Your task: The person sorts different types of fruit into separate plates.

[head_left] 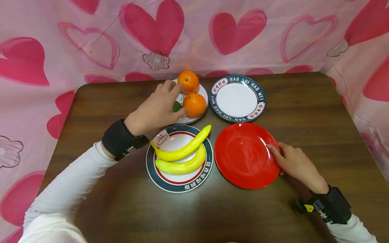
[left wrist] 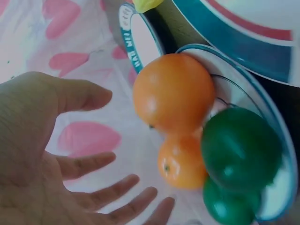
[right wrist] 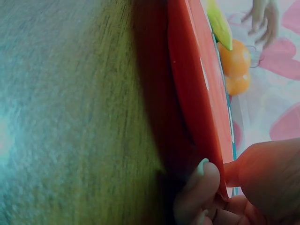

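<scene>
My left hand (head_left: 158, 109) hovers above a white plate (head_left: 203, 91) at the back, fingers spread and holding nothing. On that plate lie an orange with a small stem mark (head_left: 188, 81), another orange (head_left: 194, 105) in front of it, and two round green fruits, the larger one (left wrist: 241, 147) plain in the left wrist view. The left hand mostly covers the green fruits in the head view. My right hand (head_left: 296, 165) pinches the right rim of a red plate (head_left: 243, 152), thumb on top and fingers beneath; the right wrist view shows its near edge raised off the table.
Left of the red plate, two yellow bananas (head_left: 185, 148) lie on a plate with a dark blue rim (head_left: 160, 179). Behind the red plate is a white plate with a lettered dark rim (head_left: 237, 100). A pink heart-patterned cloth (head_left: 194, 33) hangs behind the brown table (head_left: 304, 101).
</scene>
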`<state>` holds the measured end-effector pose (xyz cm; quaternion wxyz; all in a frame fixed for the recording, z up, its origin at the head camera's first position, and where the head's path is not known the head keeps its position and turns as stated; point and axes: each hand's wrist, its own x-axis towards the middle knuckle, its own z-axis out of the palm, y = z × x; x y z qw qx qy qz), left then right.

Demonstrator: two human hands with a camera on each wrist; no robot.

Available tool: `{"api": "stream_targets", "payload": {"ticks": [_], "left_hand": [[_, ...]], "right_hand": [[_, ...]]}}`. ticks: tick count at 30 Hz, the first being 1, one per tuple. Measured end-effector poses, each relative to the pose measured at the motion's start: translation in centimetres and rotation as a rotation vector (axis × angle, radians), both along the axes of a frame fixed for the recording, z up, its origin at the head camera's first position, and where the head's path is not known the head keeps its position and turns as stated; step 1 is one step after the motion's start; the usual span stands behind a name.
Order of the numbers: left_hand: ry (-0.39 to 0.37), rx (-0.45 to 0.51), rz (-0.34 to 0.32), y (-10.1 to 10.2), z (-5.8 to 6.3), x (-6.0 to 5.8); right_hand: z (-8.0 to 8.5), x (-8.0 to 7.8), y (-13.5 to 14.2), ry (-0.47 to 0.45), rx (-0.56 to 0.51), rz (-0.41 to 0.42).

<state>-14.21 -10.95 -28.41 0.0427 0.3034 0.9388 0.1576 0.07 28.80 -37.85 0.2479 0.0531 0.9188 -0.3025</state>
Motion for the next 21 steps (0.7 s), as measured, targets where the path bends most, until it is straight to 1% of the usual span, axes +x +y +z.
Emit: {"api": "stream_targets", "payload": {"ticks": [3,5,7,10,13,17,21], "left_hand": [[-0.010,-0.011,-0.059,1.8,-0.9,-1.5],[-0.032,-0.025,-0.069,2.8,-1.5,-2.2],[-0.066,-0.042,-0.062,3.5,-2.0,-2.7],[-0.101,-0.091,-0.039,4.2,-2.8,-3.0],[-0.115,-0.142,-0.026,4.8,-3.3,-3.1],[-0.100,-0.191,-0.029,5.4,-3.8,-3.4],[-0.071,-0.215,-0.043,6.1,-4.3,-3.7]], "right_hand": [[-0.2,0.0,-0.1,0.002,0.009,0.000],[-0.4,0.0,-0.1,0.008,0.014,0.003],[-0.5,0.0,-0.2,0.018,0.018,0.007],[-0.6,0.0,-0.3,0.033,0.023,0.008],[-0.5,0.0,-0.3,0.047,0.032,0.005],[-0.3,0.2,-0.2,0.051,0.039,0.001],[-0.4,0.3,-0.1,0.049,0.049,-0.007]]}}
